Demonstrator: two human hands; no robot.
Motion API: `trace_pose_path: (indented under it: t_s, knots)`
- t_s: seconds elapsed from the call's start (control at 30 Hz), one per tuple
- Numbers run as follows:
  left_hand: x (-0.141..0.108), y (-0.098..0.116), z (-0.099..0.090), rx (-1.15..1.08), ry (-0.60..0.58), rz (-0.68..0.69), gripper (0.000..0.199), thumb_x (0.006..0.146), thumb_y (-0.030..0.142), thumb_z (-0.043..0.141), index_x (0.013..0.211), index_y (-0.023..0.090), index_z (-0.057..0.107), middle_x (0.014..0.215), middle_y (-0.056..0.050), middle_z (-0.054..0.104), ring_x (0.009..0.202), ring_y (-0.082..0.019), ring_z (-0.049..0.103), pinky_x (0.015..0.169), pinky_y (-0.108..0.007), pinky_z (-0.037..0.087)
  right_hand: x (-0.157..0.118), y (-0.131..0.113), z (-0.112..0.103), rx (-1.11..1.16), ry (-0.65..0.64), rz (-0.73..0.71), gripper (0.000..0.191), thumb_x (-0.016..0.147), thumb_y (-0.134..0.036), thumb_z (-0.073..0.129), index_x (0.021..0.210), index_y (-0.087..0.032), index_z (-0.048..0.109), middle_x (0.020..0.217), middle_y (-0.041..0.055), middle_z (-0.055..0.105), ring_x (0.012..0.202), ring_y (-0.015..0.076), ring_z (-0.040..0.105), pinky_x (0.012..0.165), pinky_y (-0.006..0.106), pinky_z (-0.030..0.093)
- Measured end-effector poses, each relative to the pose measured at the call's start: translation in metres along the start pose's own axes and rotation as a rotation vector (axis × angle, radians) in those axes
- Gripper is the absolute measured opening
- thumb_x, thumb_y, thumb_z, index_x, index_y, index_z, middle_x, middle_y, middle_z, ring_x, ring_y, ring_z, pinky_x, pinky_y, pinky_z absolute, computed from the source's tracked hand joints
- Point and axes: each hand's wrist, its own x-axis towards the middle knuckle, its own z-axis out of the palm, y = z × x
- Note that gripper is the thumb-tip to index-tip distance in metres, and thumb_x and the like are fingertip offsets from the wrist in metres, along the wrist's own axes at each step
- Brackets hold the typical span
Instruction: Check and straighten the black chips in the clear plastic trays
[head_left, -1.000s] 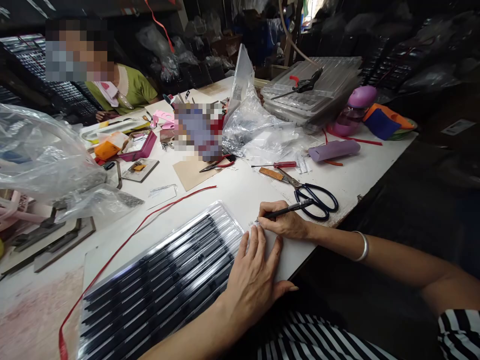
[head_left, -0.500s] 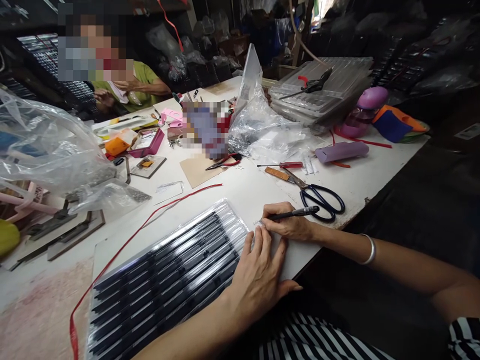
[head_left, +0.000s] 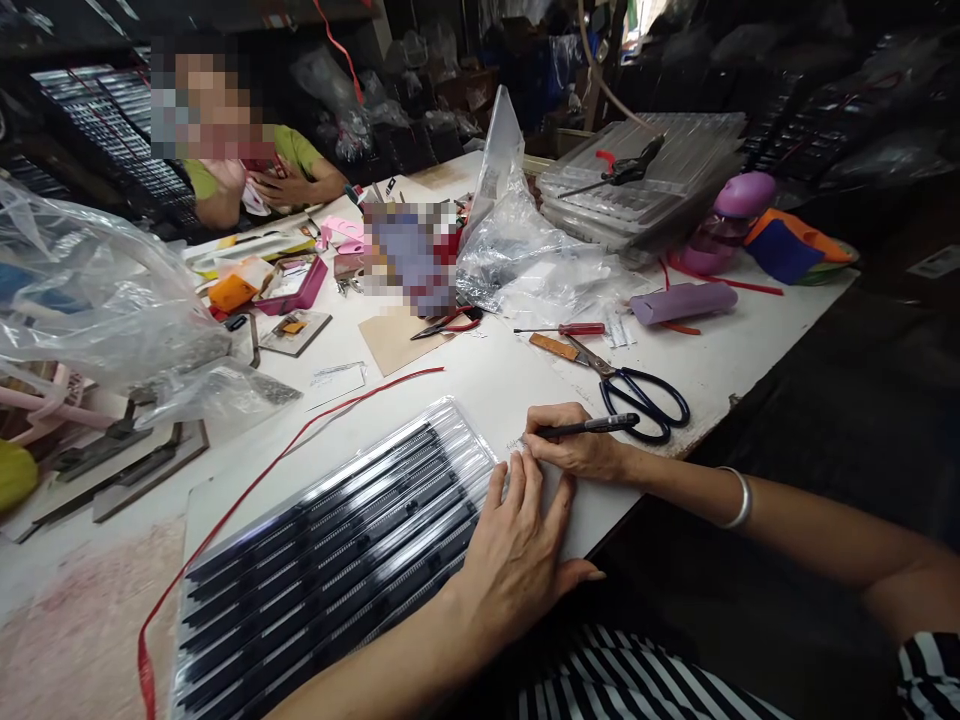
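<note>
My right hand point(head_left: 574, 440) is closed around a black pen point(head_left: 592, 425), its tip down by small dark handwriting point(head_left: 514, 443) on the white surface. Flat beside the writing lies my left hand point(head_left: 517, 540), fingers spread, next to the right end of a clear plastic tray point(head_left: 465, 440) that holds several rows of long black parts point(head_left: 337, 560). A silver bangle point(head_left: 739, 498) circles my right wrist. Beyond the pen are scissors with dark blue handles point(head_left: 652, 400). What lies under my left palm is hidden.
A red ribbon point(head_left: 300, 435) curves past the tray. Farther back are a red screwdriver point(head_left: 581, 329), pliers point(head_left: 457, 322), a purple case point(head_left: 686, 303), plastic bags point(head_left: 525, 260) and stacked clear trays point(head_left: 645, 180). Across the white table point(head_left: 405, 400) sits a person in green point(head_left: 300, 150).
The person across the table has moved their hands and upper body slightly to the right. My hands look almost unmoved, and the handwriting by the pen tip looks slightly different.
</note>
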Motion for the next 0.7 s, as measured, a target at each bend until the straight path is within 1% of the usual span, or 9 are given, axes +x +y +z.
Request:
trace_pose_path:
  t_s: [0.1,0.3,0.4,0.5,0.6,0.7]
  knots:
    - [0.000,0.000,0.001,0.001,0.005,0.002,0.090,0.076,0.075,0.034,0.140,0.012,0.033,0.135,-0.032,0.042,0.130,-0.043,0.036,0.101,-0.054,0.033,0.000,-0.001,-0.001,-0.003,0.001,-0.008,0.020,0.075,-0.013,0.049,0.059,-0.019,0.039,0.055,-0.0059,0.039,0.052,0.0080,0.033,0.051,0.022,0.029]
    - [0.000,-0.001,0.002,0.000,0.006,0.002,0.089,0.076,0.075,0.034,0.140,0.012,0.032,0.135,-0.032,0.042,0.130,-0.042,0.036,0.102,-0.053,0.032,-0.001,-0.001,-0.001,0.023,0.001,0.008,0.018,0.075,-0.015,0.049,0.059,-0.019,0.040,0.056,-0.0055,0.040,0.052,0.0083,0.034,0.052,0.023,0.030]
    - [0.000,-0.002,0.003,-0.015,0.009,0.004,0.089,0.077,0.075,0.033,0.141,0.013,0.032,0.137,-0.032,0.040,0.131,-0.042,0.035,0.102,-0.053,0.032,-0.001,0.000,-0.003,0.053,0.013,0.038,0.017,0.074,-0.016,0.049,0.060,-0.019,0.040,0.054,-0.0059,0.040,0.052,0.0085,0.034,0.051,0.023,0.029]
    - [0.000,-0.002,0.005,-0.036,0.015,0.005,0.089,0.076,0.076,0.032,0.140,0.014,0.034,0.139,-0.032,0.037,0.131,-0.043,0.034,0.102,-0.052,0.032,0.002,0.002,-0.007,0.073,0.030,0.083,0.013,0.076,-0.018,0.049,0.063,-0.019,0.044,0.056,-0.0053,0.043,0.054,0.0090,0.037,0.051,0.023,0.030]
    - [-0.001,-0.003,0.005,-0.038,0.015,0.007,0.089,0.076,0.076,0.030,0.140,0.014,0.035,0.139,-0.031,0.038,0.130,-0.044,0.035,0.101,-0.052,0.034,0.006,0.003,-0.010,0.081,0.005,0.099,0.011,0.073,-0.016,0.050,0.062,-0.018,0.047,0.056,-0.0047,0.045,0.055,0.0094,0.039,0.051,0.023,0.032]
    - [-0.002,-0.003,0.004,-0.027,0.015,-0.001,0.087,0.077,0.076,0.030,0.139,0.016,0.036,0.138,-0.029,0.041,0.129,-0.044,0.037,0.101,-0.054,0.033,0.009,0.002,-0.011,0.088,-0.021,0.074,0.011,0.071,-0.014,0.050,0.060,-0.018,0.047,0.055,-0.0047,0.045,0.054,0.0095,0.040,0.052,0.023,0.033]
